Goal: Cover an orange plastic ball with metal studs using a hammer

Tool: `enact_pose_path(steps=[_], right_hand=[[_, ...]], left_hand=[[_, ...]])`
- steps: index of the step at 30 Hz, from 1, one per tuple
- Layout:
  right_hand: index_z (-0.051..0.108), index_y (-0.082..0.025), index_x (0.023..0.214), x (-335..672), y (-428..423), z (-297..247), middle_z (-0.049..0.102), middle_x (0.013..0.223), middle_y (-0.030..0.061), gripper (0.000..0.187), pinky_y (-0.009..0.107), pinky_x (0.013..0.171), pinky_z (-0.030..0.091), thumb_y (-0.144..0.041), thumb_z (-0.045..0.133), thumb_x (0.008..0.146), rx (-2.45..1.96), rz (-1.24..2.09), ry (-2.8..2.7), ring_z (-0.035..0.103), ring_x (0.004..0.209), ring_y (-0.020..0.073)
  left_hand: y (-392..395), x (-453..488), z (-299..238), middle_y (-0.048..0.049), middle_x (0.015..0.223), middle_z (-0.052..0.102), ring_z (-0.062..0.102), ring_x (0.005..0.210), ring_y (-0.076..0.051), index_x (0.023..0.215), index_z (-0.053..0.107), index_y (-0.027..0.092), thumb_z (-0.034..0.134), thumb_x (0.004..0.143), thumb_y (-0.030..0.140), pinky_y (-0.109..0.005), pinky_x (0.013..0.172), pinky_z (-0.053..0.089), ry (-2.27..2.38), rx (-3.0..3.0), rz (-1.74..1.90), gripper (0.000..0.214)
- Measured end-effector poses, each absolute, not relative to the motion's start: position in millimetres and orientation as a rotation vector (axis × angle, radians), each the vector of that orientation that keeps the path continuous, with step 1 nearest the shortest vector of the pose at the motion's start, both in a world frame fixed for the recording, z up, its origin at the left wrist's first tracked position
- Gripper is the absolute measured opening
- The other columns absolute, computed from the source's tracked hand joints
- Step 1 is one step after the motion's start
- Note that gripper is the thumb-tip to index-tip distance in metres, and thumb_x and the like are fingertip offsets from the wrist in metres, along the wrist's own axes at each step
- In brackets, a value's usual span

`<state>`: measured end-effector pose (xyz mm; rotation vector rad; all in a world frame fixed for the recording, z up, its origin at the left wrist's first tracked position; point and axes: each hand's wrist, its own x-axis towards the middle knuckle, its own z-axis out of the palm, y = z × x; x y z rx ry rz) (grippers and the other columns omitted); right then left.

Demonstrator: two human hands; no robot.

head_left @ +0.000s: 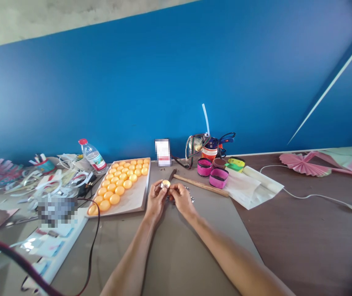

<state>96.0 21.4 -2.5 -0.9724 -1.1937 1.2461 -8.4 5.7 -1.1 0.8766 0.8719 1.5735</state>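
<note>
Near the middle of the view, my left hand (155, 201) is closed around a small round piece (165, 184), pale orange on top with a shiny, whitish side. My right hand (180, 198) comes in from the other side, its thumb and fingers pinched at the piece's edge. Whether it grips the piece or some tiny part is too small to tell. Several small shiny metal bits (192, 199) lie on the grey mat, partly hidden by my right hand. Just beyond my hands rests a hammer (200, 185) with a wooden handle.
Left of my hands stands a shallow box (134, 204) of orange balls (119, 190). Behind are a water bottle (93, 156) and an upright phone-like object (163, 153), blurred out. Magenta rings (219, 177), a tool cup (209, 153) and white sheets (249, 187) lie right. A dark cable (94, 246) arcs at left.
</note>
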Motion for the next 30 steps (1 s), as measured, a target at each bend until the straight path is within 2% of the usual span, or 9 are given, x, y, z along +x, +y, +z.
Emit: enact_pose_path(steps=[6, 13, 19, 22, 25, 27, 30], right_hand=[[0.048, -0.021, 0.071, 93.9, 20.0, -1.2, 0.056, 0.061, -0.0016, 0.01, 0.024, 0.05, 0.042, -0.031, 0.048, 0.071, -1.02, 1.173, -1.21, 0.049, 0.051, 0.0116], [0.049, -0.021, 0.075, 92.5, 20.6, -4.8, 0.057, 0.063, -0.0019, 0.008, 0.023, 0.047, 0.04, -0.028, 0.049, 0.071, -1.079, 1.156, -1.149, 0.047, 0.048, 0.0113], [0.053, -0.019, 0.078, 96.1, 21.8, -2.5, 0.063, 0.072, 0.0013, 0.014, 0.024, 0.056, 0.043, -0.033, 0.049, 0.076, -1.077, 1.041, -1.232, 0.056, 0.062, 0.0143], [0.057, -0.018, 0.088, 104.7, 24.4, -1.9, 0.065, 0.084, 0.0042, 0.018, 0.026, 0.067, 0.043, -0.027, 0.044, 0.08, -1.155, 0.838, -1.381, 0.058, 0.075, 0.016], [0.058, -0.018, 0.101, 113.2, 24.1, -3.2, 0.062, 0.102, 0.0087, 0.026, 0.033, 0.082, 0.036, -0.018, 0.045, 0.079, -1.382, 0.474, -1.67, 0.055, 0.093, 0.0198], [0.059, -0.018, 0.104, 115.6, 21.8, -4.2, 0.059, 0.105, 0.0119, 0.028, 0.036, 0.084, 0.032, -0.018, 0.05, 0.077, -1.556, 0.288, -1.838, 0.051, 0.098, 0.0232], [0.062, -0.018, 0.097, 115.6, 19.3, -5.6, 0.058, 0.1, 0.0132, 0.022, 0.036, 0.079, 0.03, -0.021, 0.051, 0.079, -1.69, 0.189, -1.993, 0.048, 0.096, 0.0251]], left_hand=[[4.0, -5.0, 1.7, -0.004, 0.092, 0.064, 0.06, 0.079, -0.016, 0.101, 0.055, 0.021, 0.07, 0.068, 0.027, -0.025, 0.067, 0.047, 0.941, 0.881, 1.586, 0.036], [3.3, -3.8, -2.6, -0.0056, 0.097, 0.065, 0.061, 0.085, -0.018, 0.103, 0.055, 0.021, 0.07, 0.069, 0.026, -0.028, 0.072, 0.048, 0.931, 0.88, 1.576, 0.037], [4.5, -6.3, 1.9, -0.0036, 0.095, 0.065, 0.063, 0.084, -0.017, 0.1, 0.057, 0.021, 0.068, 0.072, 0.029, -0.032, 0.08, 0.047, 0.8, 0.778, 1.542, 0.031], [7.3, -11.7, 3.1, -0.0034, 0.091, 0.066, 0.064, 0.082, -0.016, 0.099, 0.058, 0.02, 0.067, 0.073, 0.032, -0.034, 0.082, 0.047, 0.748, 0.713, 1.53, 0.029], [9.5, -15.3, 1.6, -0.0031, 0.084, 0.066, 0.064, 0.077, -0.016, 0.098, 0.058, 0.02, 0.065, 0.075, 0.035, -0.034, 0.082, 0.047, 0.742, 0.67, 1.538, 0.029], [9.7, -15.3, 0.8, -0.0033, 0.081, 0.066, 0.064, 0.076, -0.015, 0.095, 0.058, 0.018, 0.064, 0.075, 0.037, -0.032, 0.08, 0.048, 0.731, 0.666, 1.534, 0.027], [8.8, -13.4, 1.8, -0.0034, 0.079, 0.066, 0.064, 0.074, -0.015, 0.089, 0.058, 0.017, 0.064, 0.075, 0.037, -0.03, 0.076, 0.049, 0.727, 0.669, 1.508, 0.025]])
